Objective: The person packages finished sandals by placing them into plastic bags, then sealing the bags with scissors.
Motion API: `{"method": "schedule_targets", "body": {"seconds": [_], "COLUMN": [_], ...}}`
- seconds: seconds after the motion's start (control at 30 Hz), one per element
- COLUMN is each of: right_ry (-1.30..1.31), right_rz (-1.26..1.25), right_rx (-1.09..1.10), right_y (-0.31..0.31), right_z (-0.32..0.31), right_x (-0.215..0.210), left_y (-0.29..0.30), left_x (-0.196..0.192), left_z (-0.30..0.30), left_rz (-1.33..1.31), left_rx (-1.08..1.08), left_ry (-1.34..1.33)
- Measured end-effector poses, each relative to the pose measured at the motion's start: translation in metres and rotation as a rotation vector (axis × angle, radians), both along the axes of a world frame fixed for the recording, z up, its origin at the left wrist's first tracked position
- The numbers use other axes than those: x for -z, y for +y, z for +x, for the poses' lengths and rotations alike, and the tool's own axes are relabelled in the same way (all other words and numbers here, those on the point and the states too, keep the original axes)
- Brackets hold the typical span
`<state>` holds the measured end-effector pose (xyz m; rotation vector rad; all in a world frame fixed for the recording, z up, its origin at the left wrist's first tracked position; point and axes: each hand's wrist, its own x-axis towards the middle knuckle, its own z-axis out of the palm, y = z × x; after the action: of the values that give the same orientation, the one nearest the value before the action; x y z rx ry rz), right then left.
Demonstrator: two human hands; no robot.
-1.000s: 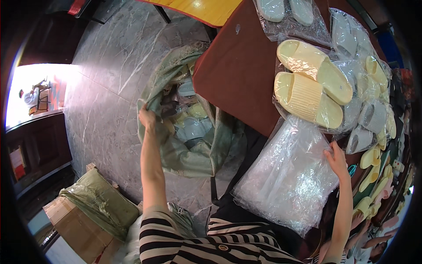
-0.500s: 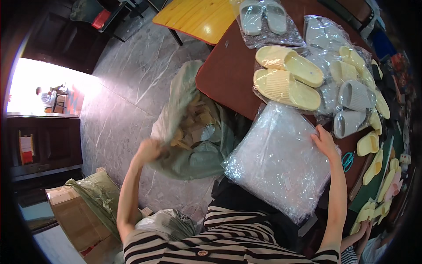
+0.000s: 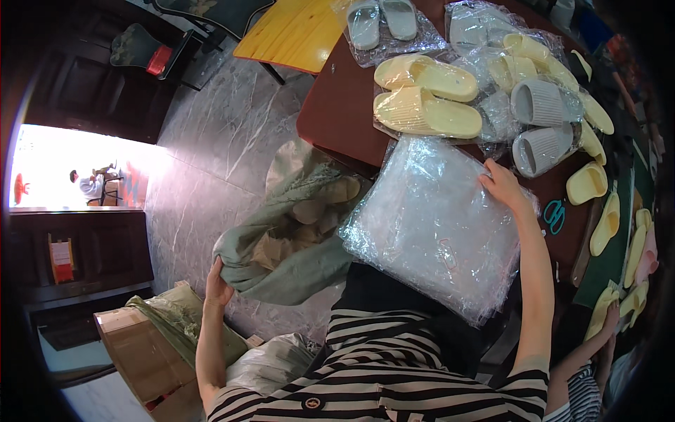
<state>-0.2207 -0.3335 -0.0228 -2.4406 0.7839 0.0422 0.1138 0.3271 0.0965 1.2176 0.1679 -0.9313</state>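
We've just drawn the green sack (image 3: 302, 271) toward us, our left hand (image 3: 219, 283) pinching its rim, so its mouth slants open beside the bench (image 3: 337, 105); our right hand (image 3: 505, 184) touches the clear plastic bags (image 3: 436, 204), its fingers' grip hard to tell.

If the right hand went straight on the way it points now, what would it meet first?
Probably the yellow slippers, just beyond the clear plastic that the right hand touches; depth is unclear, so it might pass above them.
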Motion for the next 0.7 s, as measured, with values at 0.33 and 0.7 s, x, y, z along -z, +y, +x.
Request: {"method": "schedule_targets", "body": {"seconds": [0.33, 0.7], "right_ry": [0.030, 0.214], "right_rz": [0.027, 0.039], "right_rx": [-0.014, -0.008], "right_y": [0.001, -0.007], "right_z": [0.006, 0.004], "right_x": [-0.002, -0.027], "left_y": [0.010, 0.039], "left_x": [0.073, 0.166], "left_z": [0.010, 0.040], "left_rz": [0.003, 0.465], "left_rx": [-0.224, 0.318], "left_ry": [0.230, 0.170]}}
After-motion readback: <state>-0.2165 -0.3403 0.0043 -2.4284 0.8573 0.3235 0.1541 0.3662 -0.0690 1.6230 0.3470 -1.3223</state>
